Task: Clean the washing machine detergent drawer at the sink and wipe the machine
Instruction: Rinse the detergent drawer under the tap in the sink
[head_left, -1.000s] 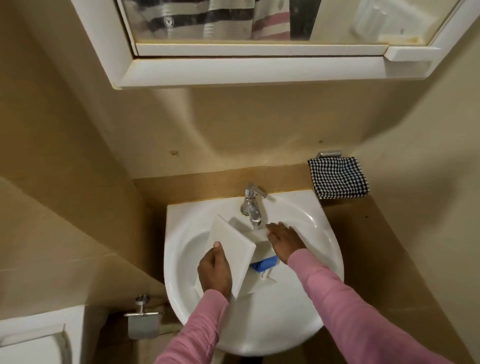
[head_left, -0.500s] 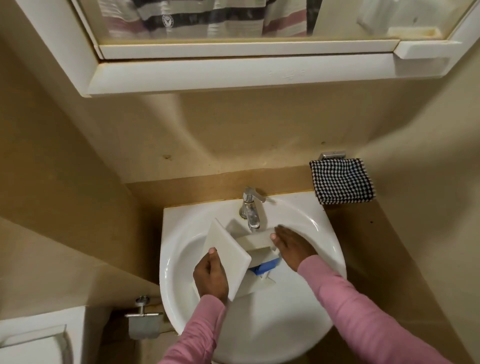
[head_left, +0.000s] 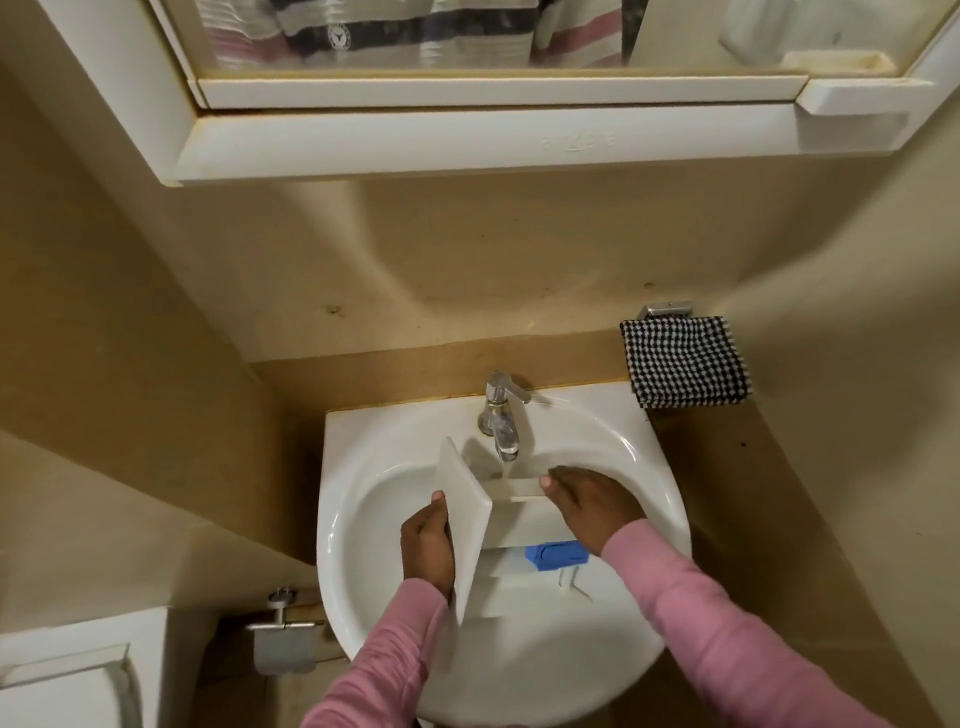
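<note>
Hanging high on the tan wall, a big white mirror cabinet (head_left: 467, 140) is seen. Under it, a round white sink (head_left: 358, 545) is fixed to the wall. The white detergent drawer (head_left: 519, 519) is held over the bowl of the sink, just below the tap (head_left: 500, 415). The drawer is tipped, so its flat front plate stands up on the left side.

The front plate is gripped by the left hand (head_left: 427, 545). The thumb is pressed on the plate's upper edge, and the fingers are curled round behind it, so the plate is clamped tight. The right hand (head_left: 592, 506) is laid on top of the drawer's body. Its fingers (head_left: 563, 473) are stretched out nearly flat toward the tap, with the thumb tip set on the drawer's far wall. Nothing is wrapped by this hand; the drawer is only pressed and steadied. Both arms are covered by pink sleeves.

A black-and-white checked cloth (head_left: 685, 361) is hung on a rail to the right of the sink. A small blue part (head_left: 556, 553) is seen in the drawer, just under the right wrist.
</note>
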